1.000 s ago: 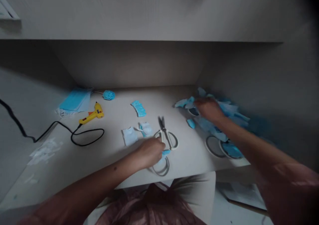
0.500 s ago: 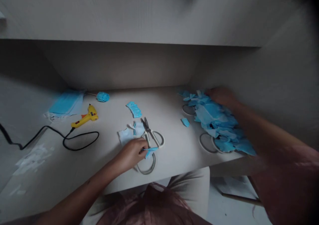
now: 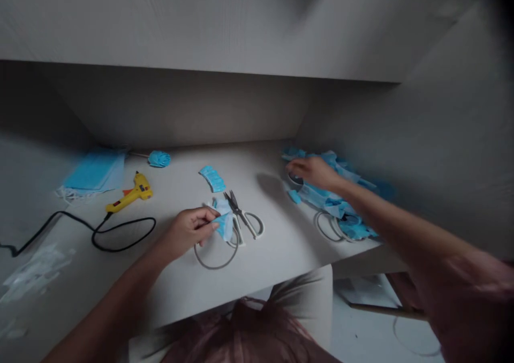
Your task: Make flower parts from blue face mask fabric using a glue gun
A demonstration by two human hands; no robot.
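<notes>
My left hand [image 3: 195,228] pinches a small blue and white piece of mask fabric [image 3: 225,226] between thumb and fingers. Around and below it shows a thin grey ring [image 3: 217,267]; whether the hand touches the ring is unclear. Scissors with white handles [image 3: 246,216] lie just to the right, blades apart and pointing away. A scrap of pale fabric [image 3: 223,206] is beside the blades. My right hand [image 3: 313,171], smeared by motion, is over the left side of a heap of blue fabric pieces [image 3: 335,205]; its fingertips are too blurred to read.
A pleated blue strip [image 3: 212,179] lies mid-table. Left are a yellow glue gun [image 3: 132,193] with black cable [image 3: 124,248], a blue fabric flower [image 3: 159,159], stacked masks [image 3: 96,171] and white scraps [image 3: 36,269]. Grey rings [image 3: 327,236] sit by the heap. An overhead panel [image 3: 201,36] overhangs the table.
My right hand has moved left from the heap's far side to its left edge. My left hand has shifted left and turned, showing the fabric piece more; the grey ring beneath has also shifted left.
</notes>
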